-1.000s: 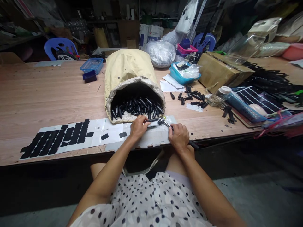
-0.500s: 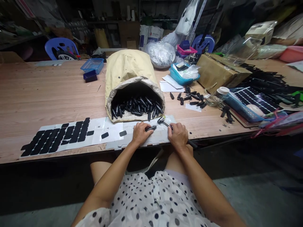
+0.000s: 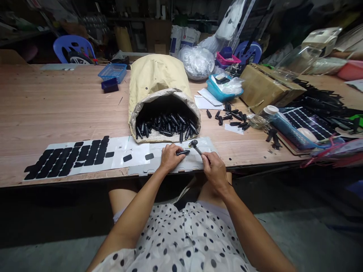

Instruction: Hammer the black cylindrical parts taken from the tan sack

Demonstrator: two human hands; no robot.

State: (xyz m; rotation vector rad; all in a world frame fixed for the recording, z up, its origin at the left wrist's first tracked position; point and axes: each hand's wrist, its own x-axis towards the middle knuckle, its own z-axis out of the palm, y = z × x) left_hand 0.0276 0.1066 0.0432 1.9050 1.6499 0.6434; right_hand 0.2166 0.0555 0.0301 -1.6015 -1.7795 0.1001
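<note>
My left hand [image 3: 171, 157] is closed on a small black tapered part [image 3: 183, 152], which lies low over the grey-white board [image 3: 195, 161] along the table's front edge. My right hand [image 3: 214, 168] grips a small hammer [image 3: 194, 144] by its handle. The hammer's metal head is just above and right of the black part, apart from it. Right behind my hands, a tan paper sack [image 3: 160, 71] lies on its side, its mouth facing me. Many similar black parts [image 3: 170, 124] are piled inside that mouth.
Sheets with black rounded stickers [image 3: 61, 158] lie at the left front. Loose black parts [image 3: 234, 117] are scattered right of the sack, near a cardboard box [image 3: 265, 87] and blue baskets [image 3: 113, 71]. A tray of stickers [image 3: 307, 122] stands farther right.
The hammer has risen and its head has turned more upright, with my right hand tilting. My left hand stays on the black part. The whole view has shifted slightly.
</note>
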